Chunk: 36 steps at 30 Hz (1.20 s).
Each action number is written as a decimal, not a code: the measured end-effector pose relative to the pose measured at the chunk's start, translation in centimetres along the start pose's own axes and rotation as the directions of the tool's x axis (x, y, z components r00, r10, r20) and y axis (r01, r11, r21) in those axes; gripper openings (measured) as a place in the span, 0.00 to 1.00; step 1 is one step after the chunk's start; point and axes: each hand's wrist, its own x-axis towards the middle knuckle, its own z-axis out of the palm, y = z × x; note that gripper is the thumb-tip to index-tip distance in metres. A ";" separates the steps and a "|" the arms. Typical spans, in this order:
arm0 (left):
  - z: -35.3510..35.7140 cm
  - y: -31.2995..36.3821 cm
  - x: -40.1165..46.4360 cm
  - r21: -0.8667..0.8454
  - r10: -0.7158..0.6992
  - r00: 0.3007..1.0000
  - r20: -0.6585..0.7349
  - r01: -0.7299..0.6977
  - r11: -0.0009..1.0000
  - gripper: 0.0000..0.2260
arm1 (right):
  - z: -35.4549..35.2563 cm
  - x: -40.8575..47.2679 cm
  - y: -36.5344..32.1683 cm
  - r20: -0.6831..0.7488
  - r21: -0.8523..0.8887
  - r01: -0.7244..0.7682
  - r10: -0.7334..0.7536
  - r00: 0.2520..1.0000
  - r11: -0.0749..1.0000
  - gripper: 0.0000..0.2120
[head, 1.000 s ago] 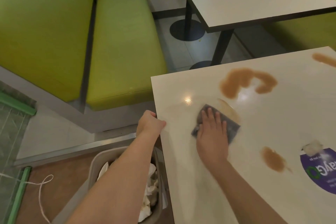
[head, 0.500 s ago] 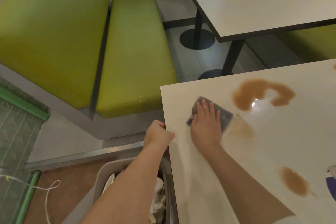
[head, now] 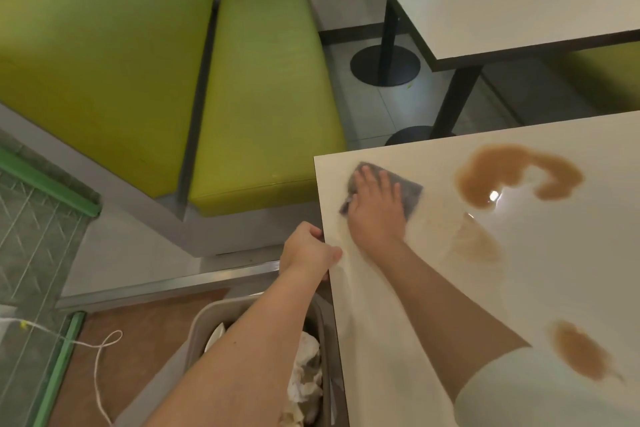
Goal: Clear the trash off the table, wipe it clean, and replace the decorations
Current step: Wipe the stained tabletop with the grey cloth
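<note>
the fingers of the right hand (head: 375,210) are spread flat and pressed on a grey cloth (head: 407,189), nothing being gripped; the cloth is laid at the far left corner of the table (head: 398,340). the left hand (head: 308,253) is clenched on the table's left edge, thumb on top. a large brown spill (head: 512,173) is seen on the table right of the cloth, a faint smear (head: 476,244) nearer, and a smaller spill (head: 581,350) nearer still. a bin (head: 207,329) holding crumpled paper (head: 304,374) is seen below the table's left edge.
</note>
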 end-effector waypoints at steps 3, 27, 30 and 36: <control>0.1 0.0 -0.2 0.013 0.021 1.000 -0.005 -0.021 1.000 0.12 | 0.0 1.9 -1.4 0.128 0.062 0.254 -0.260 0.957 0.965 0.24; 1.0 0.6 -1.8 0.333 0.105 0.982 -0.155 -0.048 0.942 0.11 | -1.5 -7.1 3.9 0.118 0.024 0.202 -0.203 0.972 0.979 0.25; 1.8 0.7 -2.7 0.456 0.122 0.971 -0.204 -0.016 0.890 0.11 | -2.7 -9.5 7.6 0.140 -0.003 0.224 -0.222 0.965 0.975 0.29; 2.1 0.8 -4.2 0.581 0.186 0.964 -0.189 -0.043 0.813 0.17 | -4.3 -11.0 12.1 0.066 -0.031 -0.087 0.089 0.994 0.996 0.35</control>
